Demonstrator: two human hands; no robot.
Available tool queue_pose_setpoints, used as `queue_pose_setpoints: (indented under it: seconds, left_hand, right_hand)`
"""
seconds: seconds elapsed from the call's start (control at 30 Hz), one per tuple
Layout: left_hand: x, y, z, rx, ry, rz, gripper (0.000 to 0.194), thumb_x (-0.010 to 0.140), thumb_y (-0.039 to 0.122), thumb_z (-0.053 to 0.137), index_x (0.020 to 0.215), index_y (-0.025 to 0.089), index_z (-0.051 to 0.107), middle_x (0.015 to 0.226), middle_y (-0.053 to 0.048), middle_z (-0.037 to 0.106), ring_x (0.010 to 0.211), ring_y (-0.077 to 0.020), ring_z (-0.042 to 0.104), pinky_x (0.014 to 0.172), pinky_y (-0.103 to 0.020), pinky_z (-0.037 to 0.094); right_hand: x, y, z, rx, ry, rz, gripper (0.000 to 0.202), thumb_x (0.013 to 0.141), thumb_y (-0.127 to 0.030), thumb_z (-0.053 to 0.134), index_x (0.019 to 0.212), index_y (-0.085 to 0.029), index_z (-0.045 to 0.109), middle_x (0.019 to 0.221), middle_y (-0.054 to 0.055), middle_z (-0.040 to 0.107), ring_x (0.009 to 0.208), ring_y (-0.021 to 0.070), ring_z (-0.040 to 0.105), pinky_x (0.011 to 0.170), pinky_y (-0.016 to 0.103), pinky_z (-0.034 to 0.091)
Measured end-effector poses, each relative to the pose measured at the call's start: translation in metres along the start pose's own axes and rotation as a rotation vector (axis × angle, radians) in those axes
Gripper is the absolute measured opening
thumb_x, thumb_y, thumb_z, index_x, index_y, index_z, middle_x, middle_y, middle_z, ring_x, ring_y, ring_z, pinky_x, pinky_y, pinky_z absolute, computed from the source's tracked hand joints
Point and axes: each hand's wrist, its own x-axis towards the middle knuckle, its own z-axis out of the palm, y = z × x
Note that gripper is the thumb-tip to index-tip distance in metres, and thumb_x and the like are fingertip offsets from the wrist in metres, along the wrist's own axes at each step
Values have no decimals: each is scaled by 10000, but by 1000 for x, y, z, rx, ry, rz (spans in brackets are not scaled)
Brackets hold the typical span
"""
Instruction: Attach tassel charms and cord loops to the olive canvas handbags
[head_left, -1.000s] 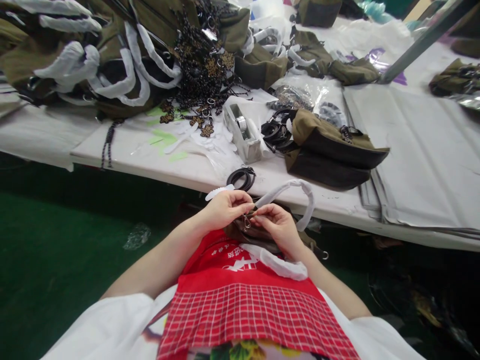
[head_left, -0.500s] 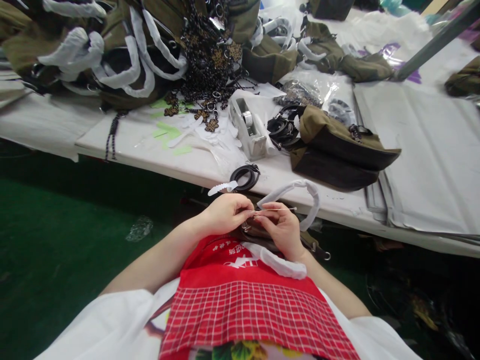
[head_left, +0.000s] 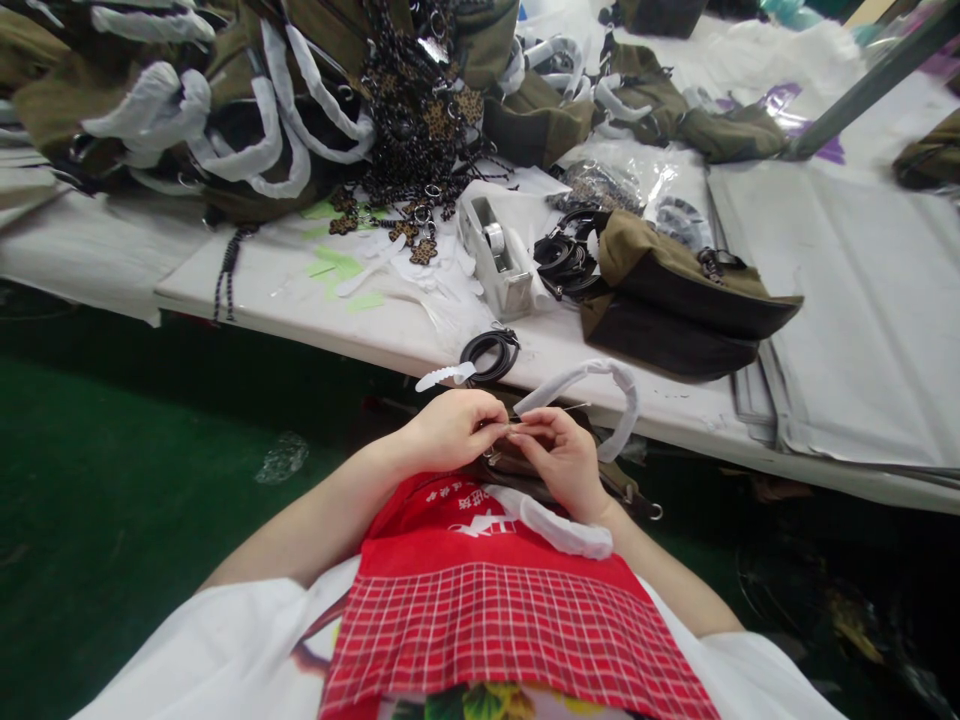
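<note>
My left hand (head_left: 459, 430) is closed in a pinch, fingertips meeting those of my right hand (head_left: 564, 458); what it pinches is too small to make out. My right hand is closed on a thin pale strand (head_left: 577, 406) whose end sticks out past the fingers. Both hands are over an olive-brown bag (head_left: 525, 462) at the table's edge, partly hidden by them. One handle wrapped in white (head_left: 628, 395) arches up behind my right hand; another wrapped handle (head_left: 566, 530) lies against my red apron.
On the white table (head_left: 352, 335) are a coiled black strap (head_left: 491, 355) with a white tag (head_left: 446, 376), a tape dispenser (head_left: 495, 255) and an olive bag (head_left: 675, 300). Behind lie beaded cords with flower charms (head_left: 420, 130) and several bags with wrapped handles (head_left: 225, 110). Grey sheets (head_left: 862, 320) are stacked right.
The strand by my right hand now tilts upward, with less of it showing beyond the fingers. Both hands stay pinched together in nearly the same place.
</note>
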Motion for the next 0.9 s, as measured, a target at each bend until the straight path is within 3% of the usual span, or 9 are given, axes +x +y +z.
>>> queue_pose_setpoints:
  seconds: [0.2, 0.43, 0.6, 0.63, 0.7, 0.77, 0.83, 0.9]
  left_hand:
    - [-3, 5, 9, 180, 33, 52, 239, 920, 207, 481, 761, 161, 654, 807, -53, 681, 746, -174, 615, 687, -275, 442]
    - [-5, -2, 15, 244, 29, 80, 242, 936, 233, 487, 797, 171, 675, 804, -38, 678, 748, -166, 643, 678, -262, 476]
    - [-38, 1, 5, 263, 298, 130, 231, 930, 206, 483, 1035, 199, 688, 1116, -72, 683, 911, -162, 676, 774, -252, 519]
    - [-47, 2, 5, 278, 278, 158, 253, 916, 173, 477, 1068, 200, 677, 1132, -69, 684, 917, -160, 681, 776, -247, 526]
    - [-63, 2, 10, 340, 123, 219, 311, 882, 118, 475, 1124, 198, 652, 1134, -61, 694, 873, -152, 694, 745, -243, 540]
    - [-71, 0, 20, 452, -24, 247, 380, 858, 90, 491, 1204, 189, 612, 1176, -73, 679, 799, -149, 700, 679, -251, 549]
    - [-71, -4, 32, 568, -84, 236, 386, 860, 93, 510, 1227, 180, 589, 1170, -89, 666, 723, -148, 692, 586, -255, 534]
    - [-67, -8, 43, 643, -89, 224, 262, 881, 123, 517, 1112, 184, 625, 1062, -75, 673, 655, -153, 675, 498, -255, 495]
  right_hand:
    - [5, -5, -7, -221, -59, -67, 147, 828, -300, 692, 949, -248, 627, 823, 17, 760, 780, 226, 742, 768, 360, 574]
    - [11, -1, -10, -224, -183, -73, 91, 840, -274, 676, 912, -248, 628, 824, 8, 751, 758, 208, 730, 712, 327, 558]
    - [41, -32, -24, -407, -279, -244, 233, 847, -236, 649, 1079, -226, 630, 959, 47, 733, 761, 193, 693, 732, 336, 558]
    - [51, -41, -25, -518, -269, -313, 241, 856, -202, 621, 1096, -218, 640, 1030, 68, 717, 821, 205, 685, 779, 354, 552]
    - [72, -54, -24, -779, -275, -457, 318, 842, -99, 567, 1128, -202, 660, 1224, 111, 644, 1048, 248, 632, 936, 402, 501]
    - [93, -57, -16, -997, -362, -573, 428, 790, -29, 572, 1177, -189, 662, 1414, 135, 508, 1275, 291, 489, 1063, 437, 410]
    - [112, -51, -4, -1154, -485, -631, 427, 768, -30, 610, 1170, -158, 677, 1494, 163, 411, 1364, 330, 385, 1102, 457, 366]
    - [127, -43, 7, -1264, -577, -634, 297, 802, -79, 628, 1083, -119, 715, 1471, 197, 428, 1369, 357, 370, 1090, 465, 376]
